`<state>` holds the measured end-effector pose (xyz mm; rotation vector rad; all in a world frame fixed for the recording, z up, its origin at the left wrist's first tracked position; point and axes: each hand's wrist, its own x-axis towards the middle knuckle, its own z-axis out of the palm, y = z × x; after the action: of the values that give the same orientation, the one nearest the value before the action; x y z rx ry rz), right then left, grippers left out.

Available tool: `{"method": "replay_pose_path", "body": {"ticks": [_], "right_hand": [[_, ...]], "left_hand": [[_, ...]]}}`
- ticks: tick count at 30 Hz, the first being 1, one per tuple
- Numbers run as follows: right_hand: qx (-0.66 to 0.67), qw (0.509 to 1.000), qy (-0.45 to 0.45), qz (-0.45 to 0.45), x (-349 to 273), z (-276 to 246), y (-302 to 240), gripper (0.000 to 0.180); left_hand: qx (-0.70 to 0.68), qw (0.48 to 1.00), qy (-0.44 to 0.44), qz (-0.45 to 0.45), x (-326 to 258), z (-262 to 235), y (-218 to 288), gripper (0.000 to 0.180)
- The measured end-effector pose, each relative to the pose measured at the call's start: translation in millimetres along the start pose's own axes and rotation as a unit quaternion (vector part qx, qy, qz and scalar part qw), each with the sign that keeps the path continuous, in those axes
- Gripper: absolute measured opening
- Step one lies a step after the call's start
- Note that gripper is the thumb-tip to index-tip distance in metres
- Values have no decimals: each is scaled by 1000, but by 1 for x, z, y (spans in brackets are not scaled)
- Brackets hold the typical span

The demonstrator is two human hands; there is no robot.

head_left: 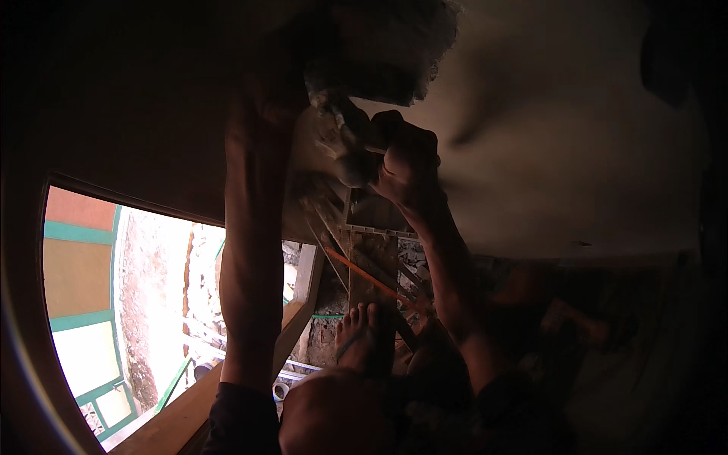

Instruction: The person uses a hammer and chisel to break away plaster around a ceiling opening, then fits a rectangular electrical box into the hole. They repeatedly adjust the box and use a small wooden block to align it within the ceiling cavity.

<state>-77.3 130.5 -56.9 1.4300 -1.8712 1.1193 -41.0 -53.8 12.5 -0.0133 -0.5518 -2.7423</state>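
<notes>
Although deep shadow blurs its outline, a grey lump (337,148) sits between the forearms, just below a dark block (390,64) with a ragged right edge and in front of a pale smooth surface (553,159). Judging by its knobbly, smeared look, the lump is probably dense for its bulk, gritty rather than slippery, and liable to crumble or smear if pinched; whether it is stiff or still soft cannot be told. Its rounded lower end seems the best place to cup it from beneath, with the fingers spread. Its long axis runs steeply, from the upper left by the block down to that blunt end, which points downward and slightly right. The block lies mostly crosswise, its lower edge dipping a little to the right.

Right of the lump, the right hand (406,155) is bent at the wrist with its fingers curled in, close against the lump; what it grips, if anything, I cannot tell. The left hand (277,95) is lost in the dark left of the block, so its hold cannot be made out.

Farther down, an orange strip (364,274) slants across a plank (371,262), above a bare foot (358,334). A wooden beam (163,428) crosses the lower left.
</notes>
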Motion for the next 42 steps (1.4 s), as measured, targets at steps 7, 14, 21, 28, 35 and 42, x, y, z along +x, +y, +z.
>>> {"method": "replay_pose_path", "body": {"ticks": [7, 14, 21, 28, 35, 42], "right_hand": [[35, 992, -43, 111, 8, -12, -26, 27], [23, 1000, -8, 15, 5, 0, -12, 17], [-25, 999, 2, -25, -4, -16, 1, 24], [127, 966, 21, 225, -9, -22, -34, 19], [231, 885, 74, 398, -49, -61, -43, 24], [157, 931, 110, 312, -55, -61, -35, 33]], "left_hand": [[8, 1000, -8, -10, 1, -4, 16, 18], [25, 1000, -8, -14, -2, -13, 23, 17], [-29, 1000, -1, -5, 21, -14, -5, 17], [190, 977, 58, 83, 9, -11, -26, 13], [343, 926, -2, 156, -8, 13, -92, 10], [250, 964, 80, 36, 12, 26, -97, 19]]}}
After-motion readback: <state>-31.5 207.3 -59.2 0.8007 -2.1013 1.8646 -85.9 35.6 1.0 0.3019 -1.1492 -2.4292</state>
